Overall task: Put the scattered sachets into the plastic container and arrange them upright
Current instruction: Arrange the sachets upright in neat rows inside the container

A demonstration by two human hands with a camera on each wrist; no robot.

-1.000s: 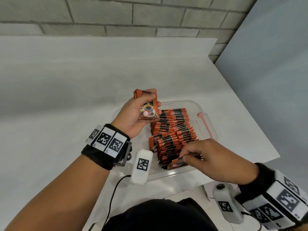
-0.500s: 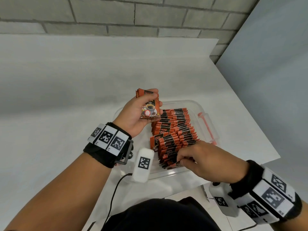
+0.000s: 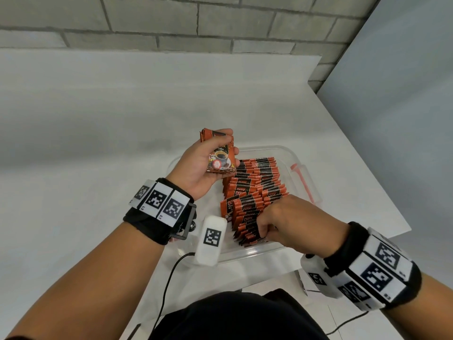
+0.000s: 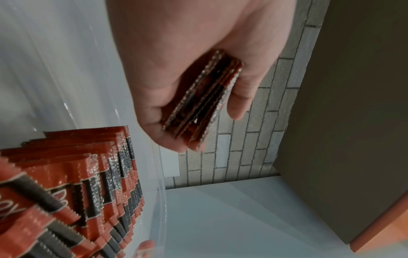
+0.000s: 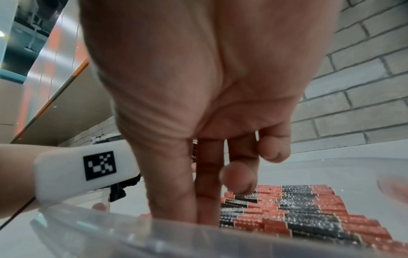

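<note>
White table (image 3: 103,133) carrying clear plastic container (image 3: 297,161), sitting near front right corner; container's red latch (image 3: 302,183) facing table's right edge; black cable (image 3: 169,280) trailing over front edge; table's far edge lying against grey brick wall (image 3: 220,20).

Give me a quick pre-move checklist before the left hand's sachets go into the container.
1. Left hand grips its small stack of sachets: ok.
2. Stack edges aligned: not ok, slightly fanned in the left wrist view.
3. Rows of sachets in the plastic container standing upright: not ok, they lean.
4. Right hand at the near end of the rows, fingers down among them: ok.
5. Bare floor inside the container beside the rows: ok.
6. Loose sachets left on the table: none in view.
</note>
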